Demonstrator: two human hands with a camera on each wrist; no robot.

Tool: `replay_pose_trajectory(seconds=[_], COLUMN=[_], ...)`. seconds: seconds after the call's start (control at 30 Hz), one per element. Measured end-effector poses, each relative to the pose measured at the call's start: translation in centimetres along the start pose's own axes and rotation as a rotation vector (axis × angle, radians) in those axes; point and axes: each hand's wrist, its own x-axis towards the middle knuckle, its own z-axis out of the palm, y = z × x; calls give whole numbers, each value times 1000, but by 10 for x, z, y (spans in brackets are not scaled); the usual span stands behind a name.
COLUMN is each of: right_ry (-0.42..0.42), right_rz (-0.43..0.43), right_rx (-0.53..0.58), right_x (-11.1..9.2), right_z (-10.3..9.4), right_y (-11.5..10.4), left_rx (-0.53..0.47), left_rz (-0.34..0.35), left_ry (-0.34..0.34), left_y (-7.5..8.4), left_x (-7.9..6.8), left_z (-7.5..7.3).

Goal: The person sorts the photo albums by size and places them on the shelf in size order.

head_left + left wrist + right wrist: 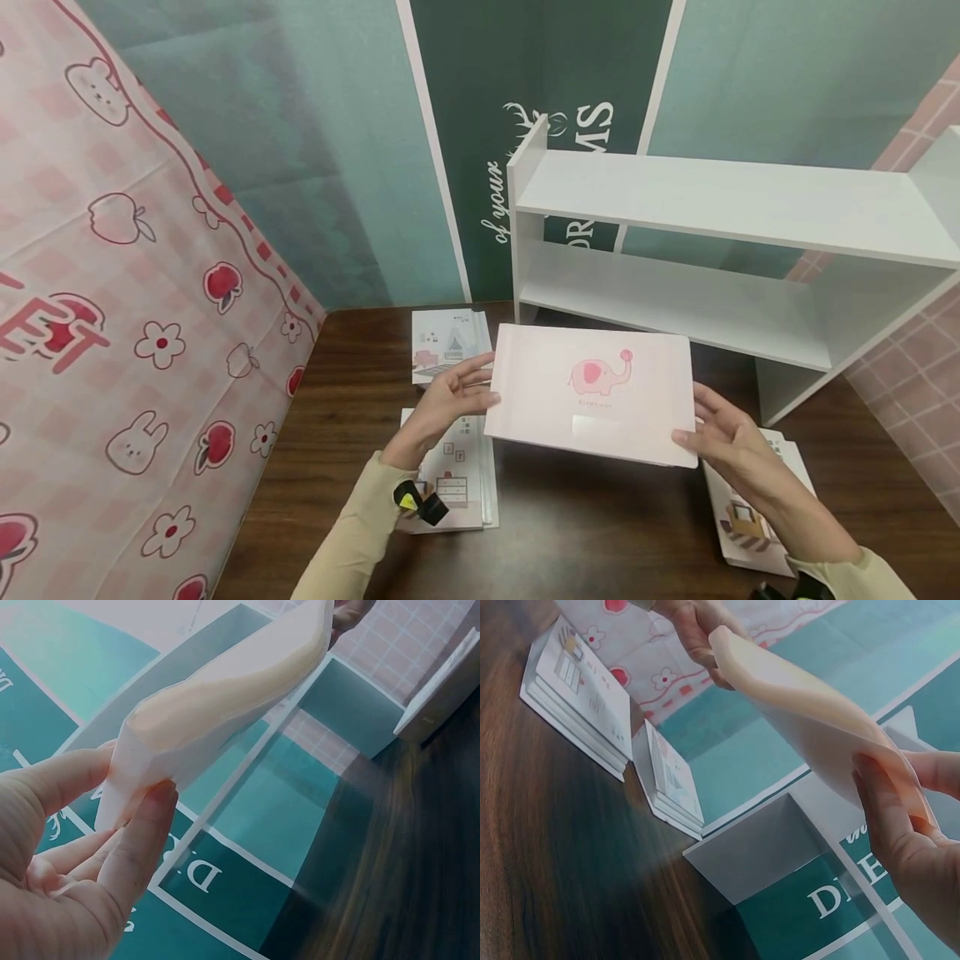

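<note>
A pale pink booklet (540, 375) with an elephant printed on its cover is held up in front of the white shelf (667, 317), above the table. My left hand (453, 398) pinches its left edge, and my right hand (731, 437) grips the lower right edge with the thumb on the cover. From the left wrist view, the booklet (225, 705) shows a folded edge between thumb and fingers. In the right wrist view its pages (802, 682) bow slightly, with the right fingers (881, 799) around the near end.
White picture books lie in a rear left stack (450, 337), a front left stack (468, 450) and a right stack (787, 467) on the dark wooden table (585, 533). A patterned pink cloth (172, 275) hangs at the left; a green backdrop (337, 167) stands behind.
</note>
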Motion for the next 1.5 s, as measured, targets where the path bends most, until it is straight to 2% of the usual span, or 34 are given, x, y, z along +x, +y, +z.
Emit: replay_pose_trajectory(seconds=[0.13, 0.37, 0.63, 0.97, 1.27, 1.5], right_ry=[5, 21, 38, 37, 8, 30], right_rz=[-18, -14, -8, -31, -96, -100], right_rx=[21, -9, -10, 9, 57, 59], right_x=[1, 5, 7, 6, 6, 6], right_z=[0, 1, 2, 3, 3, 4], right_y=[-2, -7, -15, -15, -15, -17], left_rx=[12, 9, 3, 5, 38, 33], left_rz=[2, 5, 13, 24, 39, 48], left_ry=[7, 15, 19, 23, 23, 23], left_y=[4, 12, 35, 44, 49, 51], left_x=[3, 6, -3, -3, 0, 0], left_z=[1, 0, 9, 11, 10, 10])
